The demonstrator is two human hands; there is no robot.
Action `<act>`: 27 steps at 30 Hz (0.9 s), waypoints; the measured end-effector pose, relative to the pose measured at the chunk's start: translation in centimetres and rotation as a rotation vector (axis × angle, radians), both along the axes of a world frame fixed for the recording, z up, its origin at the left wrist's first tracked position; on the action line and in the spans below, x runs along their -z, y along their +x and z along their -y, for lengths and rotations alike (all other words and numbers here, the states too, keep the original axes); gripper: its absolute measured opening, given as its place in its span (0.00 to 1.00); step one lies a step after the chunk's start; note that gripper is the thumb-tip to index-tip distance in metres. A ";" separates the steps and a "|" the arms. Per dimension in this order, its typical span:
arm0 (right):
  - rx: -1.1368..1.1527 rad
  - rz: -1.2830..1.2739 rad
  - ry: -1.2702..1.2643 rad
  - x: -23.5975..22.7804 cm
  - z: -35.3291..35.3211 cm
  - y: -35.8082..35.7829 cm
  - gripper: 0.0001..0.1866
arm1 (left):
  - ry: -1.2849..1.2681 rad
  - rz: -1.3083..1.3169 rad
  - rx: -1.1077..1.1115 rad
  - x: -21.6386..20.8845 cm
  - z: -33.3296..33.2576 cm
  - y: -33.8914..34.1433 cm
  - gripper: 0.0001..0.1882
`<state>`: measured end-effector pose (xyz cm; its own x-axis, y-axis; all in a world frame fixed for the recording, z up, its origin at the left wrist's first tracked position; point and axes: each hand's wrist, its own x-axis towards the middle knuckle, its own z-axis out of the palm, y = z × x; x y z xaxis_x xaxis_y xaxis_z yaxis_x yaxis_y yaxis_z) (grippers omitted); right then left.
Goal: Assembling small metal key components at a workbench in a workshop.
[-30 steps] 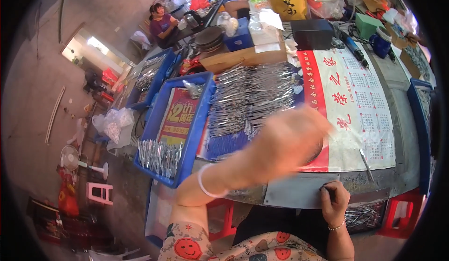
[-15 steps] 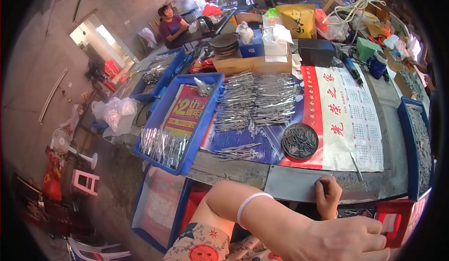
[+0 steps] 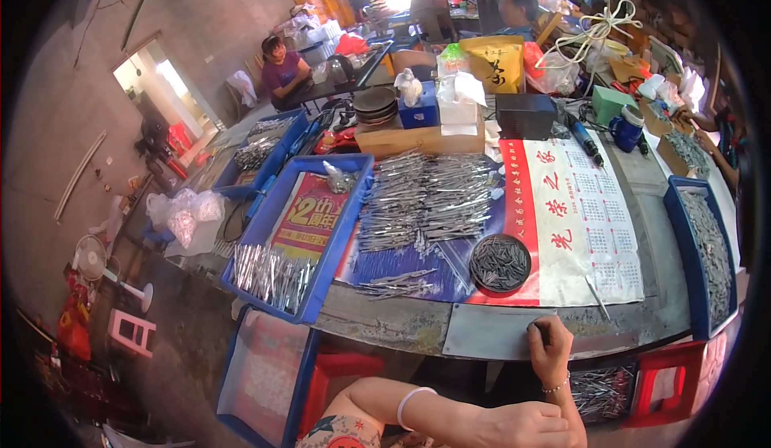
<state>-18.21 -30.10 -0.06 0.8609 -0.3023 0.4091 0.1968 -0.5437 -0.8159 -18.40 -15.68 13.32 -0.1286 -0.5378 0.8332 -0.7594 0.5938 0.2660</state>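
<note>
**Grey plate at the bench edge, with the two hands and surrounding metal stock**

The flat grey plate (image 3: 490,334) lay along the near edge of the bench (image 3: 405,326). Judged by its look, it was stiff, smooth and rather slippery, hard to break, and best gripped by the near rim; its weight could not be judged. The right hand (image 3: 551,347) rested at the plate's right end, fingers loosely curled; whether it pinched anything small could not be told. The left hand (image 3: 530,428) lay nearer the body than the plate, across the right forearm in this view; its fingers were bent and its palm hidden, so neither its closure nor any contents could be told. Just beyond the plate stood a round dish (image 3: 499,290) of dark pieces; left of that, a few metal strips (image 3: 397,285). Farther beyond the plate lay dense rows of strips (image 3: 456,201). Right of it lay a slim rod (image 3: 597,297); well left, a blue tray (image 3: 328,270).
</note>
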 end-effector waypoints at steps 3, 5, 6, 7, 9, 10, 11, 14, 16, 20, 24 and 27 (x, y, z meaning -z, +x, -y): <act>0.006 -0.017 -0.005 0.0 0.0 -0.2 0.04 | 0.062 -0.069 -0.028 1.7 -0.8 -0.3 0.10; 0.010 -0.009 -0.017 0.0 -0.1 -0.2 0.04 | 0.097 -0.103 -0.116 2.9 -1.5 -0.3 0.10; 0.024 -0.030 -0.006 0.3 0.0 -0.1 0.04 | 0.128 -0.135 -0.171 3.9 -1.9 0.0 0.12; 0.026 -0.044 0.007 0.2 -0.2 -0.1 0.03 | 0.149 -0.187 -0.194 5.4 -2.6 0.0 0.14; 0.030 -0.055 -0.003 0.1 -0.4 0.2 0.03 | 0.186 -0.278 -0.237 6.4 -4.2 1.0 0.15; 0.032 -0.060 -0.004 0.1 -0.5 0.2 0.03 | 0.213 -0.293 -0.312 6.4 -5.2 1.5 0.16; 0.025 -0.069 -0.002 -0.2 -0.6 0.4 0.03 | 0.228 -0.291 -0.411 6.7 -6.1 2.0 0.15; 0.034 -0.028 -0.035 -0.3 -0.9 0.9 0.03 | 0.281 -0.359 -0.699 7.0 -8.8 4.2 0.09; 0.034 -0.037 -0.054 -0.5 -1.3 1.3 0.04 | 0.278 -0.415 -0.839 7.9 -11.2 6.3 0.11; 0.051 -0.056 -0.170 -0.4 -1.5 1.5 0.04 | 0.276 -0.476 -1.089 9.3 -15.2 11.1 0.07; 0.079 -0.070 -0.285 -0.5 -1.9 1.2 0.05 | 0.308 -0.436 -1.209 11.2 -17.7 15.1 0.07; 0.090 -0.093 -0.318 -0.1 -2.0 0.8 0.04 | 0.415 -0.407 -1.239 11.9 -18.2 16.7 0.06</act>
<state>-17.42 -28.15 0.08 0.8747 -0.2485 0.4161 0.0693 -0.7856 -0.6148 -1.73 2.54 1.44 0.8282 -0.3380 0.4470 -0.5566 -0.5885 0.5864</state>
